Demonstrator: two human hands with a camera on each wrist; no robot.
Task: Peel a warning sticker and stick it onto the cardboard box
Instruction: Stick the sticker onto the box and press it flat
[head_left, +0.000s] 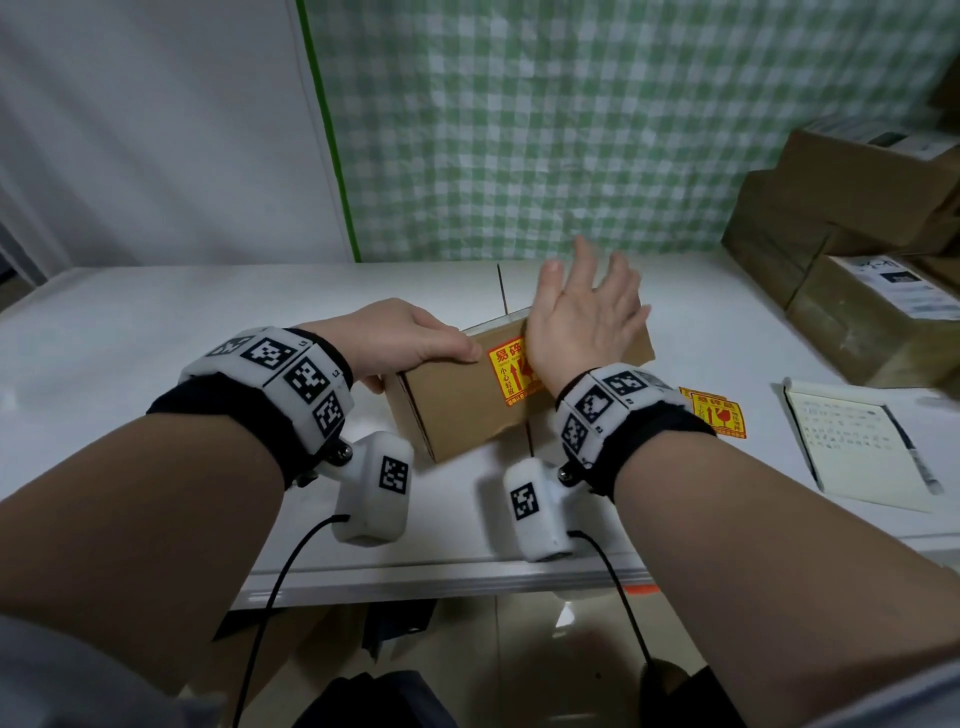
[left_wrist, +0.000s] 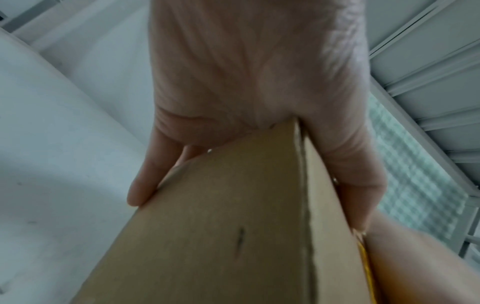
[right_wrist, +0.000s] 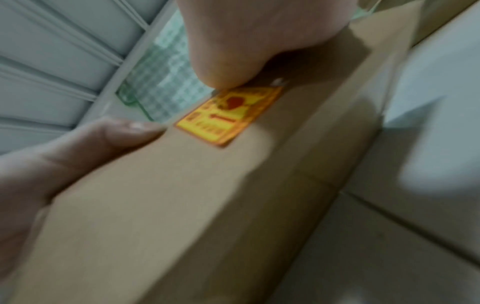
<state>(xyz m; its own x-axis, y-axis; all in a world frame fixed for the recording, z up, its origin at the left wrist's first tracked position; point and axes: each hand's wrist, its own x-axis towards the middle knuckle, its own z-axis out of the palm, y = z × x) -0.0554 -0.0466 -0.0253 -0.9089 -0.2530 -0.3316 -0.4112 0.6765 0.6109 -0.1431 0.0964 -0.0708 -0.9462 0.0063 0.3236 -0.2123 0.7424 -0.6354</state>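
**Q:** Forearms fill the near field of the head view; what lies beyond them, from largest down?

**A:** A white tabletop carries, near its front edge at the middle, the cardboard box. A stack of boxes sits at the far right corner, a notepad at the right edge, and a sheet of spare stickers just right of the box. The smallest item, the yellow warning sticker, is already on the box's top face.

**Q:** State of each hand?

**A:** The left hand grips the box's left end, thumb on top, fingers curled down the far side. The right hand is spread, fingers straight and raised; only the heel of its palm presses on the sticker's right part.

**Q:** Which relation governs the next move?

**A:** The box's long axis runs left to right, tilted toward the far right. The uncovered part of the sticker lies left of the pressing palm, toward the left hand; judged from this, smoothing would run leftward. The right hand is the nearer.

**Q:** What does each view add?

**A:** The right wrist view shows the palm meeting the sticker at its far edge, and the left thumb beside it. The left wrist view shows the fingers clasping the box, which the head view hides.
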